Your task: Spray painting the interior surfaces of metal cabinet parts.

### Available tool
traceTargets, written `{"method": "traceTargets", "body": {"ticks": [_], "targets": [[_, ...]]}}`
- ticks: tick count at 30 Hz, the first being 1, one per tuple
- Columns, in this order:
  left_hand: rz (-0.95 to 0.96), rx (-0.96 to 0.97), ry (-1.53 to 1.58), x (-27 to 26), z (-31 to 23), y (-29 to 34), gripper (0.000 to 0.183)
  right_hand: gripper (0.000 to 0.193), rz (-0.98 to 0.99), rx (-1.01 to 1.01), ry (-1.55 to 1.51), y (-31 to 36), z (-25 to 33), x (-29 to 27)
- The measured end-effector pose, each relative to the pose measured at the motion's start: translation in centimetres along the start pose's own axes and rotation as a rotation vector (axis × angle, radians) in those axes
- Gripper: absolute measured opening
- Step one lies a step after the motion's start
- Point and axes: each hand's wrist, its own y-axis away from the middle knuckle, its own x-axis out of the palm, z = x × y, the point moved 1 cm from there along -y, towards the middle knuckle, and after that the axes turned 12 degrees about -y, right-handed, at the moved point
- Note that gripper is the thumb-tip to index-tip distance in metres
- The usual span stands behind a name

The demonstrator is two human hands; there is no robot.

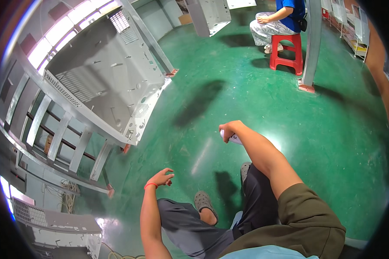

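Glossy green floor (246,99) spreads under everything, with dark shadows across it. Nearest are the person's two legs in dark trousers and two grey perforated clogs (204,203), one on each foot, though the right one is mostly hidden behind the right forearm. One left hand (161,178), a red band at its wrist, hangs empty with the fingers loosely spread apart above the floor. One right hand (230,129) is closed around a small white object (234,139), held out ahead of the knees; only its end shows, so its kind cannot be told. To the left, one grey sheet-metal cabinet shell (103,77) rests on a metal rack (52,138), and another perforated panel (47,218) lies lower left. Farther off, one grey steel post (312,47) stands beside one red plastic stool (286,52), where one other person in a blue top (289,8) sits.
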Motion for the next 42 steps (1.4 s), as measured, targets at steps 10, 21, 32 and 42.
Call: {"method": "traceTargets", "body": {"ticks": [10, 21, 32, 42], "targets": [[0.000, 0.006, -0.027, -0.1, -1.4, 0.0, 0.046, 0.092, 0.004, 0.013, -0.008, -0.2, -0.6, -0.4], [-0.791, 0.415, -0.318, -1.8, -8.1, 1.7, 0.060, 0.096, -0.011, 0.010, 0.011, -1.0, -1.8, -1.7], [-1.338, 0.217, -0.116, -2.9, -19.5, 4.4, 0.086, 0.096, 0.037, -0.035, -0.035, 0.0, -2.7, -3.6], [-1.316, 0.046, -0.148, -6.6, -20.0, 0.7, 0.087, 0.081, -0.234, -0.846, -0.562, 3.4, 8.4, -9.5]]}}
